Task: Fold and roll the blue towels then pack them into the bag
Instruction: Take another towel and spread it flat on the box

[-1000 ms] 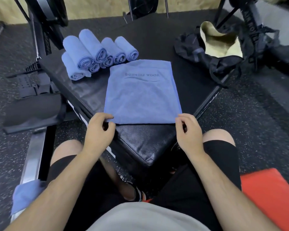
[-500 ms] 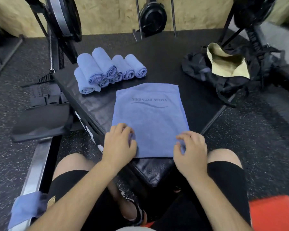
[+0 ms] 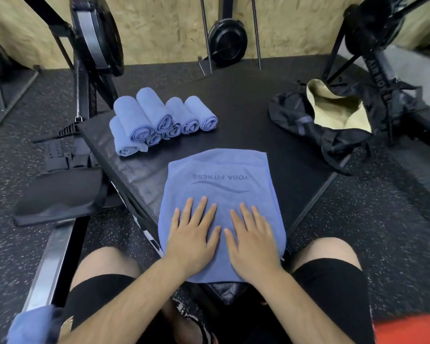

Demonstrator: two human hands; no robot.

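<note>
Flatly, both hands, left hand (image 3: 193, 240) and right hand (image 3: 252, 240), press the folded towel (image 3: 221, 175).

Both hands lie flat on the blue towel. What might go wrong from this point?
1. The flat towel sits at the near corner of the black pad, under the left hand and right hand; its near corners seem to overhang, so a roll may start crooked.
2. The rolled towels are stacked by the pad's left edge; a bump might tip one off.
</note>
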